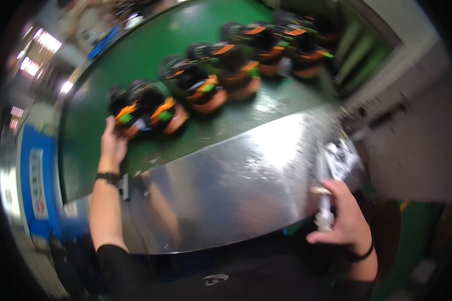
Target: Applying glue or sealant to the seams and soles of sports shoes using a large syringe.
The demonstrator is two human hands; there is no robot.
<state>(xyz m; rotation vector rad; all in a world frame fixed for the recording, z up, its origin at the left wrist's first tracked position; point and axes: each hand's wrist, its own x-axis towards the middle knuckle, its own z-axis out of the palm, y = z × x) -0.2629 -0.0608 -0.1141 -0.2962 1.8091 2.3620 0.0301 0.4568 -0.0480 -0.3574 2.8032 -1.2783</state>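
Your hands are well apart. The leftmost shoe (125, 119) is on the green table (186, 30), just beside your left hand (114, 144); by the blur, I cannot tell if it grips. Your right hand (350, 216) has thumb and fingers spread around a pale object (325, 215); whether it is held, I cannot tell.

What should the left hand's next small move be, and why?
Probably close the left hand securely around the leftmost shoe: it is at that shoe's left side, but blur hides how firmly it holds. The right hand, by the right end of the metal sheet, is well away.
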